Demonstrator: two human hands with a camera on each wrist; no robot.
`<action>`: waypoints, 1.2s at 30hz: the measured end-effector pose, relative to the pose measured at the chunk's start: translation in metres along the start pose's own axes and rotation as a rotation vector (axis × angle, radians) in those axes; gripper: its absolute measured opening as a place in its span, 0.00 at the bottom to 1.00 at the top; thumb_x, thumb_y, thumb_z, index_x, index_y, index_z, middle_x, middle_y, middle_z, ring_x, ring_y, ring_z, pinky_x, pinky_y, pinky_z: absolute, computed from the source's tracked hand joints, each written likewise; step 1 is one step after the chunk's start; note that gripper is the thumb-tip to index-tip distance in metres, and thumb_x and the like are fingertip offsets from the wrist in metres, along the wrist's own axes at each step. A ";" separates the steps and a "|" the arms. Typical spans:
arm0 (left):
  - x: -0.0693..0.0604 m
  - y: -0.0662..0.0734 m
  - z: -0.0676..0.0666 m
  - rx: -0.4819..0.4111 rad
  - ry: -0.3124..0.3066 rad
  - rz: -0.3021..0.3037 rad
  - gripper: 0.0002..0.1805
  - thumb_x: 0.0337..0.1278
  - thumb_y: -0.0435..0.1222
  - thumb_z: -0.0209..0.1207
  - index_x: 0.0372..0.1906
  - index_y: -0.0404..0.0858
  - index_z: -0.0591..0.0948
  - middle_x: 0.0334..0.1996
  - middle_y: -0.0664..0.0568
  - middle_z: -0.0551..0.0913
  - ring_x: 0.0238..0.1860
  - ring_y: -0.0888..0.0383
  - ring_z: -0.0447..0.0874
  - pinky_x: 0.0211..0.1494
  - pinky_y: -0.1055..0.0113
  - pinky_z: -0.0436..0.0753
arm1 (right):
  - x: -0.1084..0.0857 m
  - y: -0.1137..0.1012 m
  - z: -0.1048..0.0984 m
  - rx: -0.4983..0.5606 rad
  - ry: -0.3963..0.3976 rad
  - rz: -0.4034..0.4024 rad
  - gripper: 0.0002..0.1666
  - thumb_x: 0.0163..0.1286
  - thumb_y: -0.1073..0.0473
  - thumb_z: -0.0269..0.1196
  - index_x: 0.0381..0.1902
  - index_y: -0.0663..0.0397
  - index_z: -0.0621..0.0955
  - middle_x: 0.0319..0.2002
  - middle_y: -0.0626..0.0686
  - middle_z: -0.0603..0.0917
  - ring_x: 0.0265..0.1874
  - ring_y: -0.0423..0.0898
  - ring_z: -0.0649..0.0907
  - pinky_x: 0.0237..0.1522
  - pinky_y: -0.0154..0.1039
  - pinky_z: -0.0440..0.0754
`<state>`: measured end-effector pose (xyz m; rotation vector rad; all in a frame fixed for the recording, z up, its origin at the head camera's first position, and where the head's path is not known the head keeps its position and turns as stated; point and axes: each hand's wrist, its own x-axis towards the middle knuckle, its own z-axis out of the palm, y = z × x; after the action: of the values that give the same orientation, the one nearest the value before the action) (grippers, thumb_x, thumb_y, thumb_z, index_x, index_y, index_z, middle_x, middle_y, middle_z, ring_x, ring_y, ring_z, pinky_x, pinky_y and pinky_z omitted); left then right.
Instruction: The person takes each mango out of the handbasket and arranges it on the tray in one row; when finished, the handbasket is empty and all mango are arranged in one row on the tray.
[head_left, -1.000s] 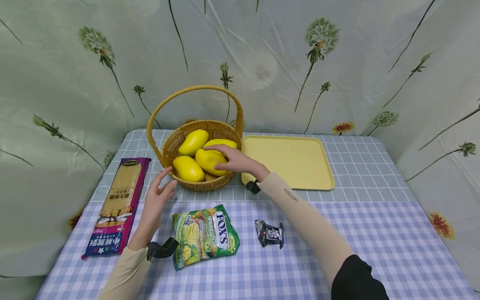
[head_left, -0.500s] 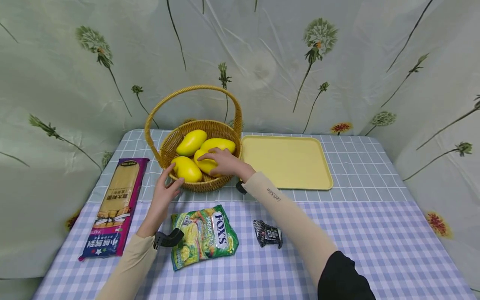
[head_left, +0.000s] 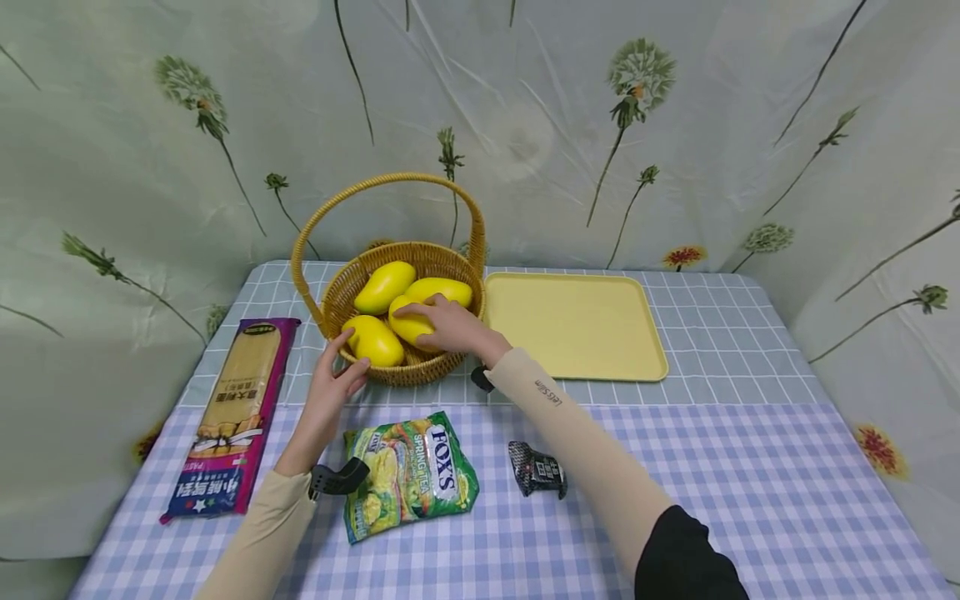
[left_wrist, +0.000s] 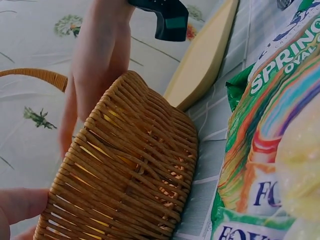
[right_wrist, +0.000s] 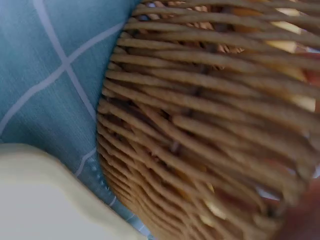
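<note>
A wicker basket (head_left: 405, 375) with a tall arched handle holds several yellow mangoes. My right hand (head_left: 453, 327) reaches inside over its right side, fingers curled round the front right mango (head_left: 405, 323). At the basket's front left, my left hand (head_left: 330, 392) holds the rim with thumb and fingers, close against the front left mango (head_left: 377, 342). The left wrist view shows a fingertip (left_wrist: 30, 204) of that hand at the woven rim. In the right wrist view the wicker wall (right_wrist: 200, 110) hides most of the right hand.
A yellow tray (head_left: 573, 325) lies right of the basket. To the left is a pasta packet (head_left: 232, 417). A green Fox's candy bag (head_left: 411, 477) and a small black-wrapped item (head_left: 537, 469) lie in front. A floral curtain hangs behind the table.
My left hand has moved up and right onto the basket rim. The right hand has shifted slightly left and down, and its fingers have closed round the front right mango.
</note>
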<state>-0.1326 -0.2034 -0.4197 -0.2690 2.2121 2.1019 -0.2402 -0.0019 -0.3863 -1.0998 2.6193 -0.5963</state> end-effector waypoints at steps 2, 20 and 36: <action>0.000 0.000 0.000 -0.002 0.003 0.000 0.33 0.73 0.35 0.48 0.77 0.45 0.50 0.75 0.49 0.35 0.68 0.44 0.58 0.66 0.54 0.66 | -0.003 0.003 -0.004 0.095 0.006 -0.015 0.28 0.72 0.57 0.55 0.70 0.40 0.69 0.66 0.50 0.70 0.62 0.53 0.67 0.58 0.47 0.71; 0.000 -0.001 -0.002 0.008 -0.008 -0.002 0.33 0.73 0.36 0.48 0.77 0.45 0.49 0.74 0.47 0.31 0.70 0.41 0.53 0.66 0.52 0.65 | -0.058 0.044 -0.039 0.744 0.189 -0.035 0.27 0.77 0.54 0.46 0.72 0.44 0.61 0.70 0.53 0.58 0.57 0.52 0.69 0.52 0.46 0.72; 0.000 0.000 -0.002 0.040 -0.010 -0.002 0.33 0.73 0.37 0.48 0.77 0.45 0.50 0.73 0.44 0.31 0.70 0.40 0.51 0.65 0.52 0.66 | -0.100 0.098 -0.040 1.136 0.289 0.168 0.34 0.73 0.59 0.45 0.74 0.41 0.52 0.66 0.60 0.55 0.44 0.54 0.76 0.40 0.40 0.80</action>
<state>-0.1328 -0.2050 -0.4201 -0.2574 2.2448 2.0512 -0.2472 0.1434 -0.3888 -0.4193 1.9079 -1.9366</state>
